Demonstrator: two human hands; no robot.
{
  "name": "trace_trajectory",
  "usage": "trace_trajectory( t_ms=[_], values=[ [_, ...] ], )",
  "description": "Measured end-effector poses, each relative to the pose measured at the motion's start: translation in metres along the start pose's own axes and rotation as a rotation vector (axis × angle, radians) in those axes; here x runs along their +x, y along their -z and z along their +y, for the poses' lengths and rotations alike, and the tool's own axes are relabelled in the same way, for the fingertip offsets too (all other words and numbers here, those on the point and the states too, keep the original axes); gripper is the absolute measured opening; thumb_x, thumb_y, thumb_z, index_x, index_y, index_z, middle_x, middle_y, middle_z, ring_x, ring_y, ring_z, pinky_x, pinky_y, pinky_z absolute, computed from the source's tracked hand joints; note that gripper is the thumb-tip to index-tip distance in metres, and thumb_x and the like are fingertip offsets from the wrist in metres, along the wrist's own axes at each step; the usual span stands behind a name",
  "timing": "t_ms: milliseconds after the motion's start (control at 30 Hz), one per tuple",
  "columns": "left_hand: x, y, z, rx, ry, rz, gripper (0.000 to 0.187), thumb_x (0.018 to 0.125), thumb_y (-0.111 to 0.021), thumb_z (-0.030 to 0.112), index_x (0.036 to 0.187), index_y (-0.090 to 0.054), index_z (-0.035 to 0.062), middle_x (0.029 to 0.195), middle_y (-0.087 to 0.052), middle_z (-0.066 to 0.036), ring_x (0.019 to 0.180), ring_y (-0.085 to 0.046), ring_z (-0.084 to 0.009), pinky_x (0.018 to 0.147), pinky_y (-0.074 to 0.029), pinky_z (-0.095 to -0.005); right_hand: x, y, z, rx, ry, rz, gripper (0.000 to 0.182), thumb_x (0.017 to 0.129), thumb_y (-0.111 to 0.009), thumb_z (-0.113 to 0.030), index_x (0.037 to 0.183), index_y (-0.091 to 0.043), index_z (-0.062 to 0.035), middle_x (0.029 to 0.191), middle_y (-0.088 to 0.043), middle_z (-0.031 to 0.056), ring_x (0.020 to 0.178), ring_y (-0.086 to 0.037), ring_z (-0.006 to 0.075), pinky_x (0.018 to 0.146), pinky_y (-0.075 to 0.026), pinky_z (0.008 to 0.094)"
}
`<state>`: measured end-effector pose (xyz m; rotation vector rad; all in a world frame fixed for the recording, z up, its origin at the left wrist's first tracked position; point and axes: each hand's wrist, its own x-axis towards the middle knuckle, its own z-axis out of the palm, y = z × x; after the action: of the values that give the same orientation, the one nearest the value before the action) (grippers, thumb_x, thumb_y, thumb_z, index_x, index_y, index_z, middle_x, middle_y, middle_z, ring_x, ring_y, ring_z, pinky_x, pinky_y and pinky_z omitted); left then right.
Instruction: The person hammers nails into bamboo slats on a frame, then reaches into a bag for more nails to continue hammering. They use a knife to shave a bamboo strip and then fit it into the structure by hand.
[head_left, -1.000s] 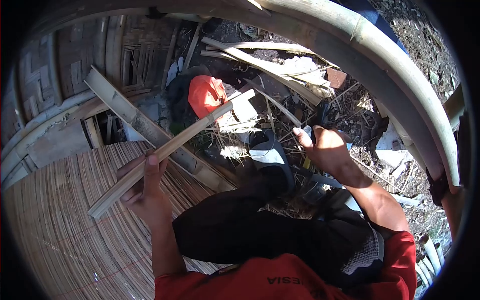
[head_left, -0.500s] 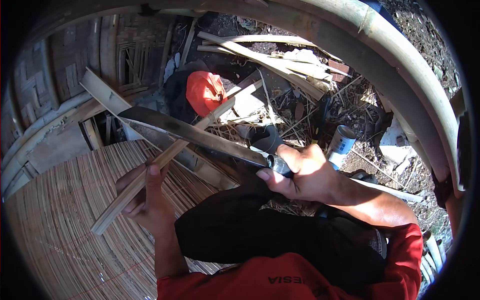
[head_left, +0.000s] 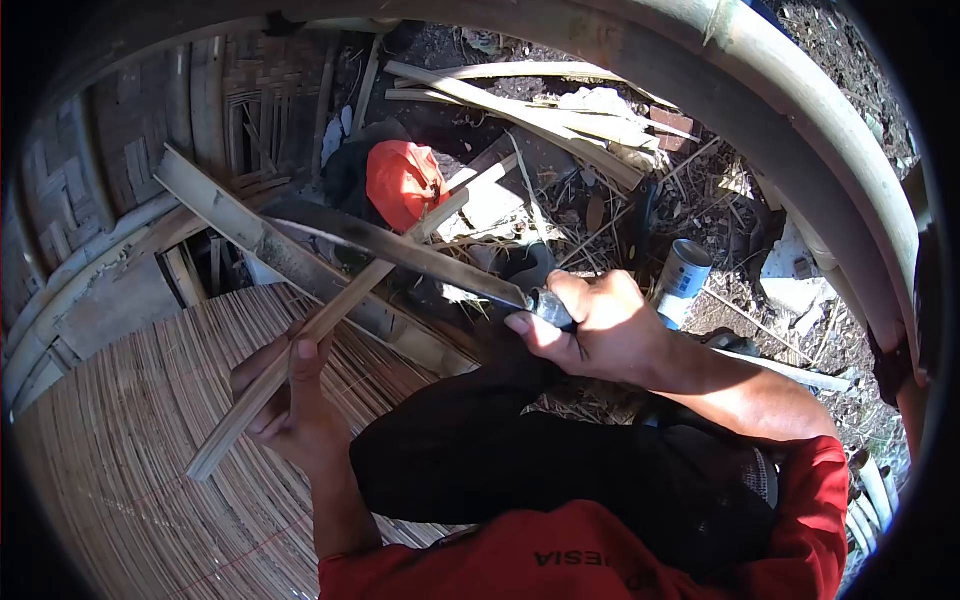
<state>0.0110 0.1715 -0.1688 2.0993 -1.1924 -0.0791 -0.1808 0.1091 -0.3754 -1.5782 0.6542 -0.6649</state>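
My left hand (head_left: 290,390) is wrapped round a bamboo strip (head_left: 345,298), which slants from lower left to upper right. In my right hand (head_left: 605,325) is the handle of a large knife (head_left: 430,262), its long blade pointing to the upper left. The blade crosses the strip beyond my left hand; whether its edge touches the strip I cannot tell. Beneath the strip runs a wide bamboo piece (head_left: 235,222). A mat of thin sticks (head_left: 150,400) spreads out below my left hand.
An orange-red bundle (head_left: 402,185) lies ahead, near split bamboo pieces (head_left: 540,120) on littered ground. A blue and white can (head_left: 683,283) stands beyond my right hand. Thick curved bamboo poles (head_left: 780,110) arch over the right side; a woven wall (head_left: 140,150) rises at the left.
The knife and my right hand have shifted slightly up and to the left. My left hand still holds the strip, which has barely moved. The whole view has shifted a little.
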Motion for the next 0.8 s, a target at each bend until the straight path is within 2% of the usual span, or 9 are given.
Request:
trace_trajectory(
  t_ms=[100, 200, 267, 333, 367, 433, 533, 700, 800],
  values=[
    [0.001, 0.004, -0.001, 0.002, -0.033, -0.013, 0.020, 0.092, -0.073, 0.000, 0.103, -0.057, -0.0061, 0.099, -0.069, -0.024, 0.096, -0.074, -0.0303, 0.082, -0.068, -0.0363, 0.006, 0.001, -0.002, 0.001, -0.235, -0.086, 0.036, 0.096, -0.072, -0.035, 0.087, -0.068, 0.0003, 0.061, -0.064, 0.0150, 0.053, -0.068, 0.0316, 0.053, -0.056, 0.0405],
    [0.001, 0.000, -0.005, -0.023, -0.076, -0.047, 0.020, 0.093, -0.073, -0.001, 0.103, -0.057, -0.0064, 0.099, -0.069, -0.024, 0.097, -0.075, -0.0316, 0.082, -0.067, -0.0355, 0.000, 0.003, -0.004, 0.105, 0.007, 0.020, 0.047, 0.097, -0.067, -0.046, 0.086, -0.068, -0.0001, 0.060, -0.064, 0.0157, 0.054, -0.068, 0.0334, 0.053, -0.056, 0.0407],
    [-0.003, 0.005, -0.003, -0.053, -0.088, -0.048, 0.020, 0.093, -0.073, -0.001, 0.103, -0.057, -0.0065, 0.100, -0.069, -0.024, 0.098, -0.075, -0.0322, 0.082, -0.068, -0.0354, 0.009, -0.001, 0.003, 0.001, -0.270, -0.076, 0.049, 0.098, -0.066, -0.047, 0.086, -0.067, 0.0001, 0.058, -0.062, 0.0147, 0.052, -0.067, 0.0334, 0.052, -0.055, 0.0409],
    [0.001, 0.005, -0.006, 0.028, -0.083, -0.041, 0.020, 0.093, -0.072, -0.001, 0.104, -0.056, -0.0065, 0.102, -0.069, -0.025, 0.096, -0.075, -0.0321, 0.082, -0.068, -0.0359, 0.006, -0.003, 0.004, -0.069, -0.211, -0.026, 0.045, 0.095, -0.070, -0.045, 0.083, -0.064, -0.0020, 0.055, -0.060, 0.0133, 0.048, -0.065, 0.0320, 0.048, -0.054, 0.0407],
    [0.003, 0.002, -0.007, 0.023, -0.093, -0.029, 0.020, 0.093, -0.072, -0.001, 0.104, -0.056, -0.0065, 0.102, -0.069, -0.025, 0.096, -0.075, -0.0321, 0.082, -0.068, -0.0359, 0.004, -0.001, 0.004, -0.084, -0.075, 0.038, 0.044, 0.094, -0.072, -0.045, 0.082, -0.063, -0.0032, 0.055, -0.059, 0.0126, 0.047, -0.064, 0.0314, 0.047, -0.054, 0.0403],
    [0.001, 0.003, -0.004, 0.037, -0.074, -0.058, 0.024, 0.097, -0.070, 0.009, 0.107, -0.056, -0.0074, 0.106, -0.068, -0.023, 0.099, -0.073, -0.0290, 0.086, -0.067, -0.0413, -0.001, 0.003, -0.001, -0.082, 0.097, 0.068, 0.040, 0.090, -0.077, -0.041, 0.079, -0.061, -0.0061, 0.054, -0.058, 0.0104, 0.046, -0.064, 0.0308, 0.044, -0.053, 0.0393],
    [0.000, -0.001, 0.001, -0.007, -0.036, -0.013, 0.021, 0.094, -0.072, 0.001, 0.104, -0.055, -0.0073, 0.103, -0.069, -0.025, 0.094, -0.074, -0.0305, 0.081, -0.068, -0.0370, 0.010, -0.013, 0.017, -0.081, -0.212, 0.026, 0.051, 0.090, -0.070, -0.053, 0.085, -0.065, -0.0030, 0.056, -0.063, 0.0160, 0.049, -0.066, 0.0363, 0.052, -0.057, 0.0466],
    [0.003, 0.000, 0.000, 0.002, -0.022, -0.006, 0.020, 0.094, -0.072, 0.001, 0.103, -0.056, -0.0068, 0.101, -0.069, -0.023, 0.094, -0.074, -0.0296, 0.080, -0.068, -0.0375, 0.001, 0.004, 0.002, -0.249, 0.062, 0.001, 0.050, 0.091, -0.072, -0.051, 0.079, -0.061, -0.0042, 0.050, -0.056, 0.0132, 0.048, -0.065, 0.0352, 0.048, -0.054, 0.0445],
    [0.000, 0.000, 0.003, -0.038, 0.015, 0.024, 0.020, 0.094, -0.073, 0.002, 0.103, -0.057, -0.0069, 0.100, -0.069, -0.021, 0.094, -0.074, -0.0278, 0.079, -0.068, -0.0374, 0.017, -0.003, 0.031, -0.256, -0.327, -0.002, 0.055, 0.094, -0.065, -0.056, 0.088, -0.066, -0.0010, 0.059, -0.065, 0.0188, 0.060, -0.070, 0.0388, 0.065, -0.059, 0.0467]
  ],
)
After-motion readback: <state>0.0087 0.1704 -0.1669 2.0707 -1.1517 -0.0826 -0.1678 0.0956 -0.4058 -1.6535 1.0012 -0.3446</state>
